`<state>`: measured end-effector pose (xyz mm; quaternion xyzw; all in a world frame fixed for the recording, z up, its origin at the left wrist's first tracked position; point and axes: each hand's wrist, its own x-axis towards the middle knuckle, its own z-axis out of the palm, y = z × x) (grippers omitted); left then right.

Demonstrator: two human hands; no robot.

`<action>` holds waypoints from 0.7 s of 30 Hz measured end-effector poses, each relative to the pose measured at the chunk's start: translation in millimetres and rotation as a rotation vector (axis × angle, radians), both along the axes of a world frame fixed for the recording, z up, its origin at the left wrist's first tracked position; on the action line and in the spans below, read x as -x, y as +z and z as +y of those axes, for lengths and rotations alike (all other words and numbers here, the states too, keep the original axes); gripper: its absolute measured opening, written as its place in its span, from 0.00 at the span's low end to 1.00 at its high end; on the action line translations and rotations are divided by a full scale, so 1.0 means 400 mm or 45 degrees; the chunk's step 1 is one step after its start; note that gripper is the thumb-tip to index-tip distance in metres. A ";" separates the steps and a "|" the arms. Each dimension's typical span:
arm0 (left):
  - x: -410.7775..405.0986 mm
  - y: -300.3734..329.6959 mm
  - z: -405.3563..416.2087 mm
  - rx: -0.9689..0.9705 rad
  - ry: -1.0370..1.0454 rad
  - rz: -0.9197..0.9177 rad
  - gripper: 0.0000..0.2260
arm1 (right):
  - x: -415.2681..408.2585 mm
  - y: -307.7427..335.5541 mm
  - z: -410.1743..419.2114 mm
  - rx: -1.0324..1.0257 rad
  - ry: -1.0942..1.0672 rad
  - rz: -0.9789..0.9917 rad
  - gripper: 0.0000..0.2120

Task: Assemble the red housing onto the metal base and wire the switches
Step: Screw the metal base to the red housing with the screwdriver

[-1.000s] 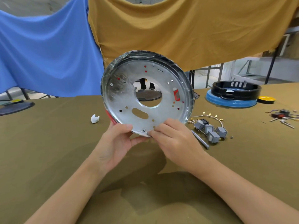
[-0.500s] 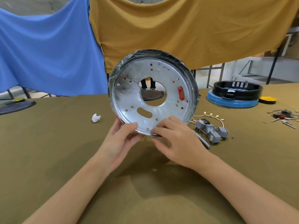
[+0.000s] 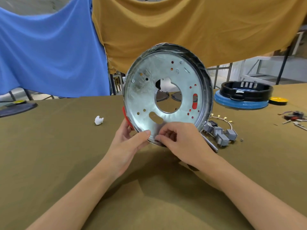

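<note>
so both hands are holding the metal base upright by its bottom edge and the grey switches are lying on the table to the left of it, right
Not quite. In the head view the grey switches lie on the table to the right of the metal base, not the left. The rest holds: the left hand and right hand hold it upright by its bottom edge.

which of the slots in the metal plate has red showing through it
The upright oblong slot right of the big centre hole on the metal base: red housing shows through it. The slanted slot at lower left shows only table cloth.
</note>
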<state>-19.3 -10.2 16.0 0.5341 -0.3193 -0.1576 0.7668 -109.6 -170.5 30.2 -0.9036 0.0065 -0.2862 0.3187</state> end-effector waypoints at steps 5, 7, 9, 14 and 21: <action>0.003 -0.005 -0.002 -0.049 0.046 -0.056 0.27 | 0.003 0.000 0.002 -0.010 -0.005 0.043 0.04; 0.003 -0.004 -0.002 -0.061 0.061 -0.078 0.28 | 0.003 -0.002 0.002 -0.005 -0.014 0.044 0.04; 0.005 -0.004 -0.001 -0.058 0.055 -0.087 0.28 | 0.001 -0.002 0.002 0.001 -0.022 0.036 0.05; 0.009 -0.005 0.000 -0.086 0.039 -0.124 0.27 | -0.001 -0.008 0.003 0.110 -0.055 0.035 0.04; 0.005 -0.011 0.000 -0.111 0.051 -0.171 0.28 | -0.010 -0.017 -0.004 -0.051 -0.093 0.046 0.04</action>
